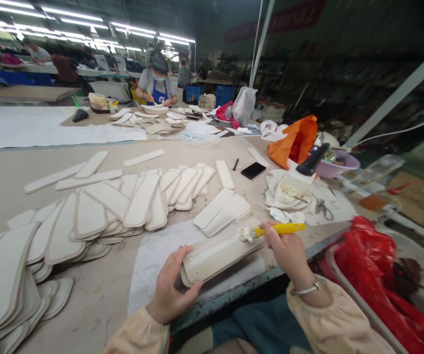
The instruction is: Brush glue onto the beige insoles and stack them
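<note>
In the head view, a long cream-coloured panel (215, 258) with rounded corners and a shiny wet-looking face lies in front of me, on top of at least one other panel. My left hand (175, 287) grips its left end, thumb at the near edge and fingers at the far edge. Between the fingers and thumb of my right hand (287, 250) is a yellow-handled brush (284, 228). White paste clumps on its bristles, which meet the panel toward its right end. A small stack of similar panels (223, 214) sits just beyond. White paper (153, 255) lies underneath.
Many cream panels (97, 211) overlap across the left side. A phone (253, 170), a white container (296, 184), scissors (323, 210) and an orange bag (296, 140) lie to the right. A red plastic bag (374, 265) fills a bin beside me. Across the table a co-worker (158, 83) handles similar pieces.
</note>
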The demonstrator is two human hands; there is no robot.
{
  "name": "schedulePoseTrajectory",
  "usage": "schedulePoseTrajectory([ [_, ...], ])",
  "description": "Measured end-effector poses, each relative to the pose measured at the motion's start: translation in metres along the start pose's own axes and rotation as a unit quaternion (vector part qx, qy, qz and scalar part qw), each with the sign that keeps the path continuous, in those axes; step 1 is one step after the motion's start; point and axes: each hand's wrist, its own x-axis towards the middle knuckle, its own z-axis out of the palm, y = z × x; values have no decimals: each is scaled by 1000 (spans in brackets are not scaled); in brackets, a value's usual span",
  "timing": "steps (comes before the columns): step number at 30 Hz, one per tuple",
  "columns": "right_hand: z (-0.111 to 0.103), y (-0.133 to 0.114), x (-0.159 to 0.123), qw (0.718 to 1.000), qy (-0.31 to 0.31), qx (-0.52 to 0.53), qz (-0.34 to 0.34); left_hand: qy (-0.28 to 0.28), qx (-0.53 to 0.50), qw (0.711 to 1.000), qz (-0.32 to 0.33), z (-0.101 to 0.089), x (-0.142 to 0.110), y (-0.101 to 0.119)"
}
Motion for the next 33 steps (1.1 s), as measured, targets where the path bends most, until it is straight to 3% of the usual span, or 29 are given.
schedulePoseTrajectory([
  [5, -17, 13, 4, 995, 48, -79, -38, -1, -1, 1000, 9, 1, 0, -1],
  [9, -12, -4, -14, 995, 62, -44, -60, 0, -5, 1000, 8, 1, -1, 0],
  [12, 8, -30, -35, 991, 6, 130, -14, 0, -17, 1000, 4, 1, -1, 0],
  [15, 33, -54, -52, 961, -90, 261, 30, -9, -32, 999, -3, 1, -1, -1],
  [20, 58, -62, -60, 944, -188, 271, 32, -21, -41, 999, -17, 1, -1, 0],
  [26, 42, -42, -50, 956, -201, 212, 33, -15, -43, 999, -8, 0, 0, 1],
  [33, 9, -9, -31, 987, -112, 114, 30, -5, -41, 999, 8, 0, -1, 0],
])
